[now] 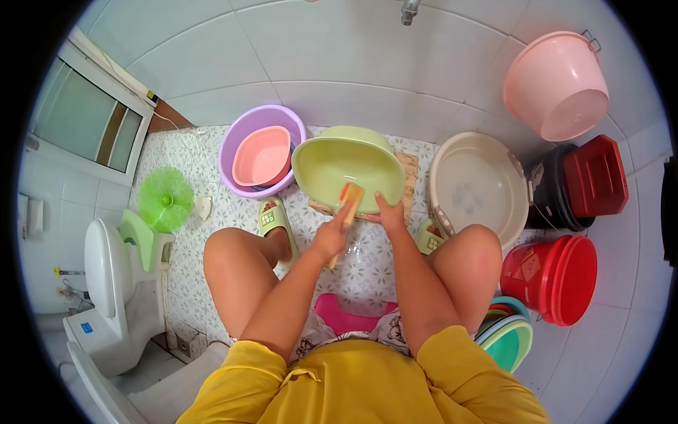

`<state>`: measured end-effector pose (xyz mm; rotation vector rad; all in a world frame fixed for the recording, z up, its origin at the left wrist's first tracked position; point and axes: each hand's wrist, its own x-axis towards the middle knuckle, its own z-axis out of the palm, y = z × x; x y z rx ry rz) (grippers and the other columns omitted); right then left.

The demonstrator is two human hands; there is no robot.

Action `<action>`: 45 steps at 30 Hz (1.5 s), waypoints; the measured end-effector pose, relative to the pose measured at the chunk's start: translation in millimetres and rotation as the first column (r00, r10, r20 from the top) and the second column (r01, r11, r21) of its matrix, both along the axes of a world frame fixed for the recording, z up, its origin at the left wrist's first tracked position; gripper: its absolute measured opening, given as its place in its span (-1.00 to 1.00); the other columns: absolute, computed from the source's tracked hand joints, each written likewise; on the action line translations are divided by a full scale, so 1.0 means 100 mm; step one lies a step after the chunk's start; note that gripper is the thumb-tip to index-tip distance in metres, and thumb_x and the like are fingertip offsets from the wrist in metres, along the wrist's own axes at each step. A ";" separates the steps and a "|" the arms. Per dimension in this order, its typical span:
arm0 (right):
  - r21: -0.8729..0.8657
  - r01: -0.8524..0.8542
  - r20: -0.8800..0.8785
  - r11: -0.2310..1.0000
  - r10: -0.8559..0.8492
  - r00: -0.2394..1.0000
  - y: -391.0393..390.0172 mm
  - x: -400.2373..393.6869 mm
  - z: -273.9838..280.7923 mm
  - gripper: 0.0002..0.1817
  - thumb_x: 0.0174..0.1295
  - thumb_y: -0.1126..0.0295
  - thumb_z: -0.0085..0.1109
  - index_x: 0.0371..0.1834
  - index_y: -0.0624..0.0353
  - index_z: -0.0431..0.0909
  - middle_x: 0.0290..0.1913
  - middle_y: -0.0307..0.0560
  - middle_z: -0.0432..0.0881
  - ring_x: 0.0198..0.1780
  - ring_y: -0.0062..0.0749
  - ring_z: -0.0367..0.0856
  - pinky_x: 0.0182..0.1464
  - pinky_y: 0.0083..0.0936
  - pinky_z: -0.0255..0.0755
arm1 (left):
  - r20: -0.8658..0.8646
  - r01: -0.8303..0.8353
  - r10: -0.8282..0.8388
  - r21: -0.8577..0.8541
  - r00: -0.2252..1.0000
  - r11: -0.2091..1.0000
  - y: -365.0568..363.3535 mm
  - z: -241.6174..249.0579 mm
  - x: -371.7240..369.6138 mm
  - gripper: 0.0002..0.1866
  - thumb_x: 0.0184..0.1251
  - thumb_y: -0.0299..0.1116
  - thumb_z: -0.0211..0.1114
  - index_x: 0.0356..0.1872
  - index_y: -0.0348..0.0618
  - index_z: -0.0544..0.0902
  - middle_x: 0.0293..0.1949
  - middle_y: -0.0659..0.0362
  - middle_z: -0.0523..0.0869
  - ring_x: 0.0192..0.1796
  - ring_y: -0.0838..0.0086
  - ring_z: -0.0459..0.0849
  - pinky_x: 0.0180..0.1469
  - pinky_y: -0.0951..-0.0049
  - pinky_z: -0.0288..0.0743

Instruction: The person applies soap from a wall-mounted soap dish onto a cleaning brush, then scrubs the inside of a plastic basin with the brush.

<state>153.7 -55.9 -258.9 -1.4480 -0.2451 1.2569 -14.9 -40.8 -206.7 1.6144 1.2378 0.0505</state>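
A light green plastic basin (346, 166) is tilted up in front of me, its open side facing me. My right hand (388, 213) grips its near rim, thumb on the inside and fingers beneath. In my left hand (333, 237) is a scrubbing brush (350, 196) with a yellowish back and orange-red bristles, held by its handle at the basin's near edge. A wooden board (407, 185) lies on the floor under the basin. Water seems to glisten on the tiles below my hands.
A purple basin (227, 164) holding a pink basin (256, 157) stands to the left. Rightward are a beige tub (446, 169), black bucket (547, 184), red bucket (540, 274) and stacked basins (519, 346). A pink bucket (554, 85) hangs above; a toilet (104, 268) is left.
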 end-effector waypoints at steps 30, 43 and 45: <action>0.022 0.027 0.029 0.999 -0.028 0.999 0.01 -0.03 0.02 -0.62 0.18 0.33 0.19 0.01 0.31 0.41 -0.13 0.02 0.56 -0.28 -0.27 0.64 -0.44 -0.47 0.65 | -0.393 0.107 0.018 0.293 0.919 0.950 0.28 -0.16 -0.07 -0.13 0.08 -0.52 0.05 0.41 0.43 -0.07 -0.29 -0.18 0.65 -0.22 -0.03 0.65 -0.11 0.07 0.51; 0.034 -0.036 0.050 0.999 0.034 0.998 0.01 0.00 -0.11 -0.60 0.21 0.35 0.15 0.08 0.25 0.35 -0.07 -0.03 0.52 -0.23 -0.31 0.62 -0.42 -0.51 0.65 | 0.212 -0.131 0.218 -0.362 0.953 0.923 0.22 0.00 0.27 -0.44 0.41 -0.44 -0.12 0.40 0.28 0.12 0.16 -0.19 0.44 -0.16 0.29 0.65 -0.10 0.34 0.56; 0.022 -0.028 0.053 0.999 0.027 0.998 0.02 -0.01 -0.11 -0.60 0.21 0.35 0.15 0.08 0.24 0.35 -0.07 -0.03 0.52 -0.23 -0.31 0.62 -0.42 -0.51 0.65 | 0.184 -0.130 0.153 -0.135 0.971 0.982 0.32 -0.12 0.14 -0.45 0.41 -0.42 -0.13 0.38 0.34 0.14 -0.03 -0.15 0.55 -0.46 0.30 0.62 -0.34 0.36 0.58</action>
